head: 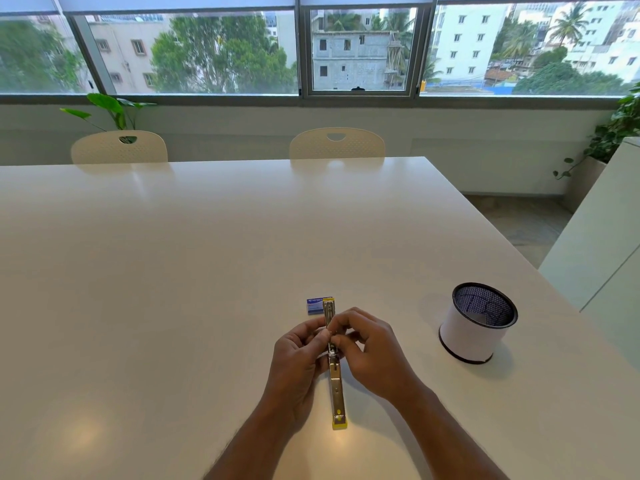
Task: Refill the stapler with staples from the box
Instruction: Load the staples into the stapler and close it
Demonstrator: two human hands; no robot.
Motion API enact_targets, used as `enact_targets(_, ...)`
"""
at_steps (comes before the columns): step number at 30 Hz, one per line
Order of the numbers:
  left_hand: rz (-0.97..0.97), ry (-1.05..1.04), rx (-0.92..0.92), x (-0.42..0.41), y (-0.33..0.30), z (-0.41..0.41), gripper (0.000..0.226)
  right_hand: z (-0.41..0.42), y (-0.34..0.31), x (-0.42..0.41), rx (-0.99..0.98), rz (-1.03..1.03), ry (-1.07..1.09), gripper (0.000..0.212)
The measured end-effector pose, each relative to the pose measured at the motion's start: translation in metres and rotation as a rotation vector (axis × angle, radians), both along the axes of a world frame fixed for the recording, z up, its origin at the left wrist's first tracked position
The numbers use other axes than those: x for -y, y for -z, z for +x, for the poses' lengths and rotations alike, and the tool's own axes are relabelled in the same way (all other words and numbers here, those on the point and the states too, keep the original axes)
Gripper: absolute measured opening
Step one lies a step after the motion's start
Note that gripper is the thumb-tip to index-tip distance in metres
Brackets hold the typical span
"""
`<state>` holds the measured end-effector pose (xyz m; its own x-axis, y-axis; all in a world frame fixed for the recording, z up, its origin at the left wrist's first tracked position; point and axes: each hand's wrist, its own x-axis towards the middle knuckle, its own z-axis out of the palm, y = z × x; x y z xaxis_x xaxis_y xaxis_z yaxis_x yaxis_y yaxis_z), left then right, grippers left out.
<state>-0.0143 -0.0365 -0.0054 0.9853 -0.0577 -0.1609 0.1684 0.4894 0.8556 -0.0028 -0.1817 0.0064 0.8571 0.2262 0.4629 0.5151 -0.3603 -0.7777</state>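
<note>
Staple strip at risk of jamming in the open stapler

Misalignment is the likely fault: if the strip is fed crooked into the channel, it could buckle or scatter. The yellow stapler (333, 362) is folded out flat on the white table (173, 271), its long axis running straight away from the person. It is gripped at mid-length by the left hand (298, 358). The right hand (367, 348) is pinched together over the channel; whether staples are held cannot be told. The staple box (314, 305) lies just beyond.

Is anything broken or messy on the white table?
Nothing looks broken or spilled. The yellow-ended metal stapler is swung fully open, held between both hands, which suits refilling. The blue staple box and the mesh cup stand tidy.
</note>
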Motion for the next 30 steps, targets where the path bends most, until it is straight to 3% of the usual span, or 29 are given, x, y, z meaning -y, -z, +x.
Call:
enact_targets(15,-0.039,-0.046,-0.050,-0.002,0.002,0.003,0.023,-0.005,-0.004,0.004,0.014,-0.012,-0.069,0.013)
enact_targets(20,-0.051,-0.078,-0.083,-0.001,0.001,0.004,0.019,0.012,0.003,0.016,-0.021,0.074,0.375,0.027)
enact_targets(23,-0.066,-0.087,-0.097,-0.001,0.001,0.004,0.019,0.021,0.007,0.031,-0.136,-0.058,0.518,0.022)
enact_targets(26,-0.069,-0.081,-0.104,-0.003,0.001,0.004,0.021,0.021,0.011,0.033,-0.288,-0.280,0.410,0.023)
enact_targets(30,-0.062,-0.071,-0.103,-0.003,0.002,0.005,0.023,0.020,0.013,0.020,-0.250,-0.446,0.333,0.030)
